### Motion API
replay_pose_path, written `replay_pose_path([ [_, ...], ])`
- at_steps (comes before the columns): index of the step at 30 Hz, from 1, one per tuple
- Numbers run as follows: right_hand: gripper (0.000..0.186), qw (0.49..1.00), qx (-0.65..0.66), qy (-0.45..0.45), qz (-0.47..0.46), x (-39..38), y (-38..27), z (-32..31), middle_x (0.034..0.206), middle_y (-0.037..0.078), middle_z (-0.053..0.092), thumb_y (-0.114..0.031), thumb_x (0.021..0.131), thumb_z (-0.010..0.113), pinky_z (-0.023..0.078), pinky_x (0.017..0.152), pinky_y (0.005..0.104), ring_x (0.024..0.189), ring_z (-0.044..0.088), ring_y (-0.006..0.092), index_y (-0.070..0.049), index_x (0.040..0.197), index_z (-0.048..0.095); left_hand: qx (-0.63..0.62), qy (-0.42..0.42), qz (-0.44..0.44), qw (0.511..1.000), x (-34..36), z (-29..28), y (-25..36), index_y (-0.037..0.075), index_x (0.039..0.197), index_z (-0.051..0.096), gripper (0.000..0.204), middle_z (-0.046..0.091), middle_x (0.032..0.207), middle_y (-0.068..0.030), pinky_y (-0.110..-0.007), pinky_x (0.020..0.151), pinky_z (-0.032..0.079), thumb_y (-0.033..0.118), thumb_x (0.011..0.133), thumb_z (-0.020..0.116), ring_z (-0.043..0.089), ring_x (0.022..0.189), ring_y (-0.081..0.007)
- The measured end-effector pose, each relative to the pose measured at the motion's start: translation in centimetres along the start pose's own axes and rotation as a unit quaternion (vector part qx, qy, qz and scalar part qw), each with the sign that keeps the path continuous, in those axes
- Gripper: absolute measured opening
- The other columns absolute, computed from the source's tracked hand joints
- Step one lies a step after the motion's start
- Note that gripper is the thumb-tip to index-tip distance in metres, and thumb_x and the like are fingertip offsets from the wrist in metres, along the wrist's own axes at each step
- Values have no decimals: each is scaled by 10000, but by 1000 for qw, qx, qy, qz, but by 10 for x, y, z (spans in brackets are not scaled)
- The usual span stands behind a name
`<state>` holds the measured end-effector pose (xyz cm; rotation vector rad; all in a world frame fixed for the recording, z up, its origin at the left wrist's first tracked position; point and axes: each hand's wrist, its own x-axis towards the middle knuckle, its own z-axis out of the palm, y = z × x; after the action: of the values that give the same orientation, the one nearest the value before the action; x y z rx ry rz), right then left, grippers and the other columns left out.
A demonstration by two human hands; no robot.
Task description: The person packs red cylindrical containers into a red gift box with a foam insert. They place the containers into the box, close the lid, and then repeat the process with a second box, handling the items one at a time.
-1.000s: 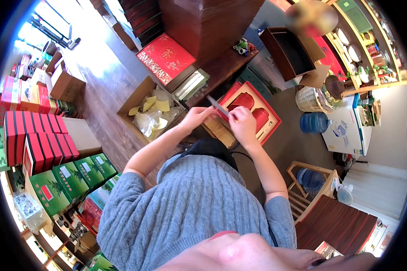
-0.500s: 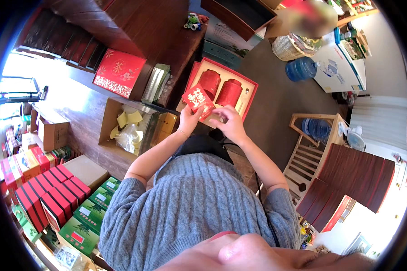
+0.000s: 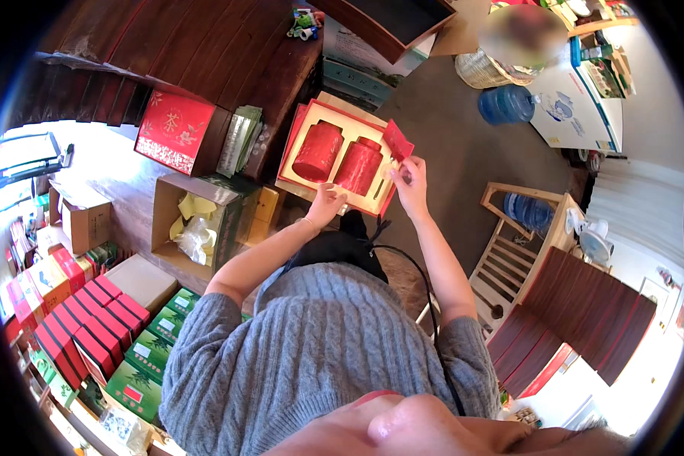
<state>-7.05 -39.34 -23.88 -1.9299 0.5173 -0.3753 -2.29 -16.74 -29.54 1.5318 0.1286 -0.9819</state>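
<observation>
Red gift box [image 3: 351,129], cream-lined and open, sits directly ahead of the left hand [image 3: 327,205] and left of the right hand [image 3: 410,185]. Two red cans [image 3: 317,152] lie side by side within, beyond the left fingers. Left hand: fingers bent over the box's near edge; whether they clamp it cannot be told. Right hand: fingertips pinching a red packet [image 3: 398,140] by its lower end, at the box's right edge. Slim dark rod [image 3: 378,188] set in the lining, just left of that pinch.

From here I am counting two red canisters [image 3: 359,167], one open box [image 3: 349,125], one red packet [image 3: 397,142], two hands [image 3: 327,207], two blue water bottles [image 3: 505,105], one wicker basket [image 3: 480,70].
</observation>
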Motion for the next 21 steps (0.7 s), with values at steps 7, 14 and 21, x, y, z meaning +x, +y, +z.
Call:
replay_pose_path([
  [7, 717, 974, -60, -210, -65, 53, 36, 36, 1385, 208, 355, -163, 814, 626, 248, 1087, 401, 1296, 328, 346, -103, 1434, 273, -285, 69, -242, 925, 35, 19, -6, 101, 1241, 322, 563, 518, 985, -114, -411, 785, 507, 211, 818, 678, 539, 879, -240],
  [14, 832, 978, -46, -201, -12, 62, 41, 53, 1269, 184, 449, -291, 793, 650, 313, 1025, 408, 1152, 434, 325, -107, 1463, 192, -354, 49, -235, 904, 52, 25, 23, 107, 1183, 485, 397, 541, 1163, -141, -457, 950, 411, 317, 862, 591, 526, 1068, -283],
  [21, 835, 980, -49, -187, -39, 40, 3, 49, 1217, 180, 462, -266, 775, 676, 325, 1005, 412, 1129, 441, 326, -55, 1443, 221, -428, -9, -264, 864, 55, 31, -1, 105, 1291, 443, 546, 529, 1213, -142, -470, 986, 366, 473, 892, 506, 511, 1105, -309],
])
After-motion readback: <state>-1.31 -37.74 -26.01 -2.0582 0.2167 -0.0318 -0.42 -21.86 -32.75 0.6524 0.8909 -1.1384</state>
